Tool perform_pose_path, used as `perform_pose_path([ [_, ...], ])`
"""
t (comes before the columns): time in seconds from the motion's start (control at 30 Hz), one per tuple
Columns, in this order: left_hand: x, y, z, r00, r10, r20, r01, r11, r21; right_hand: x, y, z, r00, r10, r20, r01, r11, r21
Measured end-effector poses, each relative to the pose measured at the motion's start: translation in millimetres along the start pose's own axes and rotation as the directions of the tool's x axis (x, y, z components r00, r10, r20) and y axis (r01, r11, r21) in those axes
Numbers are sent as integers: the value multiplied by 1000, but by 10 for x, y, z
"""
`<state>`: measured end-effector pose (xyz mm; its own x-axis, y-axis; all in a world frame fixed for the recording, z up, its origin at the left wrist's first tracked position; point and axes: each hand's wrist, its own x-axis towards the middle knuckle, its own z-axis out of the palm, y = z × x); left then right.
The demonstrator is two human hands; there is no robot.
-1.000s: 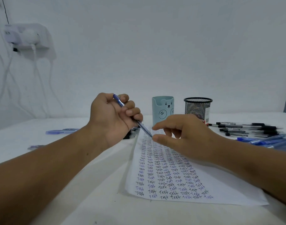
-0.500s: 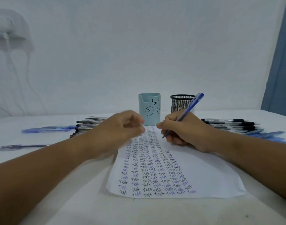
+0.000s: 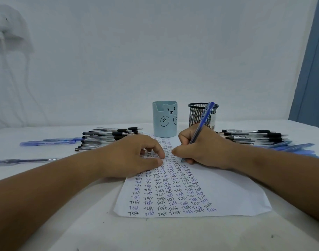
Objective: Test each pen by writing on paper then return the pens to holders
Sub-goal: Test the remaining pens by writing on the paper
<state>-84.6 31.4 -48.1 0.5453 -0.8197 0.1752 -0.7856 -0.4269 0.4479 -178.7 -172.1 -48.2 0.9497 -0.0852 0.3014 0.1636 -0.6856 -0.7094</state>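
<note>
Blue pen point(image 3: 200, 127) in R hand point(image 3: 202, 149), tip on paper point(image 3: 227, 196).

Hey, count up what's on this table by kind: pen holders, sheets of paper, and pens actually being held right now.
Pen holders: 2, the bear cup and the mesh cup
Paper sheets: 1
Pens held: 1, the blue pen in the right hand
Total: 4
Loose pens lie stacked, too overlapped to count.

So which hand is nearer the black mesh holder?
Right. The right hand sits just in front of the mesh holder; the left hand rests on the paper, farther left.
</note>
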Motion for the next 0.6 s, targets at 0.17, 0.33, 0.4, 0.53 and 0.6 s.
perform_pose_path([
  [0.17,4,-11,4,1000,14,-6,-14,1000,2,16,14,6,1000,-6,12,6,1000,15],
  [0.33,17,-39,4,999,40,-1,-40,999,12,10,11,13,1000,-25,0,25,1000,-5],
  [0.4,18,-41,4,999,39,-1,-39,999,6,19,18,12,1000,-21,-13,21,1000,-5],
  [0.53,13,-36,5,999,50,-3,-49,999,16,24,35,5,1000,-18,-9,18,1000,9],
  [0.6,15,-45,6,998,55,-4,-55,998,19,23,29,3,1000,-27,-10,27,1000,-1],
])
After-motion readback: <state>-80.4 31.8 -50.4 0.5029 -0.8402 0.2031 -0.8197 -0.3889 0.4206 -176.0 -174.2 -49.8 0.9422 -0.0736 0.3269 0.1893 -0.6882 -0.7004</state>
